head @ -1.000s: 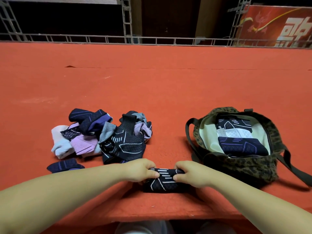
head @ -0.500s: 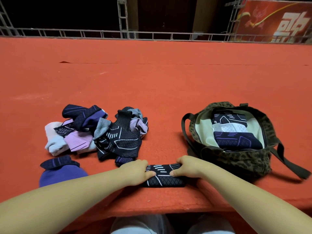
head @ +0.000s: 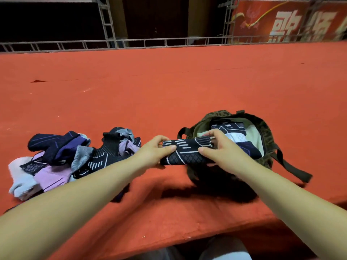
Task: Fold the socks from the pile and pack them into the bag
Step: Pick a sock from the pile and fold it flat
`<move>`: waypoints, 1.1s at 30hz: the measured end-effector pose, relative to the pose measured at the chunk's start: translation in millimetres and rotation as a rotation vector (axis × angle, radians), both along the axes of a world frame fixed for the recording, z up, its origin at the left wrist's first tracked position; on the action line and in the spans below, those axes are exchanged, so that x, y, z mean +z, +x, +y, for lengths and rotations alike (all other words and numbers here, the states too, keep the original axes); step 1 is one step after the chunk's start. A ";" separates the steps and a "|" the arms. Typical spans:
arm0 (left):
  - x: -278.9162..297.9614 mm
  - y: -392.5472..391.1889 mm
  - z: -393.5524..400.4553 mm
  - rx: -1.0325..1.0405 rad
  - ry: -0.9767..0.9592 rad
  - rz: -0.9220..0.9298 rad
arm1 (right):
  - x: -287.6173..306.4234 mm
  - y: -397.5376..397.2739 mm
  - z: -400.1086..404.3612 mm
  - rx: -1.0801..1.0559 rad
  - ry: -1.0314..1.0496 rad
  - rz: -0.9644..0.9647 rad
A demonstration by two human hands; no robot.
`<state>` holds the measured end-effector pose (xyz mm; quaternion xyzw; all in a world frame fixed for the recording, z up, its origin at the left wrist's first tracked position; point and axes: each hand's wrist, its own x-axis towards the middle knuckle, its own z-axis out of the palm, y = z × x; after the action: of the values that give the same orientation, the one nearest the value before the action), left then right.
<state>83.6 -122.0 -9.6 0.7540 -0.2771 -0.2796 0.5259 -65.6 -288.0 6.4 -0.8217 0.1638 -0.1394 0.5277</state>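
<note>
Red-orange carpeted platform (head: 169, 91) extends to a far metal truss railing (head: 131, 43). Beyond it, dark interior. Red banner (head: 293, 19) with pale characters stands far right.

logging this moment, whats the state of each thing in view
folded sock: folded, held off the table by both hands
left hand: grips the sock's left end
right hand: grips the sock's right end
bag: open, folded socks inside
sock pile: loose, unfolded, on the table
</note>
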 end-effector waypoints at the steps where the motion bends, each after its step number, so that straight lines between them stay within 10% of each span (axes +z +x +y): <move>1: 6.6 -0.1 -16.0 -0.020 -0.030 0.006 | 7.0 1.0 -17.3 -0.046 0.018 -0.016; 8: 18.3 -7.8 -138.0 0.033 -0.155 0.089 | 20.4 12.7 -134.4 -0.390 -0.067 0.062; 20: -59.1 9.7 -185.2 -0.031 0.367 -0.370 | -36.0 14.3 -174.1 -0.342 -0.327 0.604; 33: -19.8 22.6 -108.8 -0.060 0.104 -0.162 | 14.4 23.3 -121.4 -0.498 -0.534 0.232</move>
<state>106.2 -230.8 -29.4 0.7917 -0.3262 -0.2470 0.4536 -42.3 -409.4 20.8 -0.8755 0.3752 -0.2072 0.2230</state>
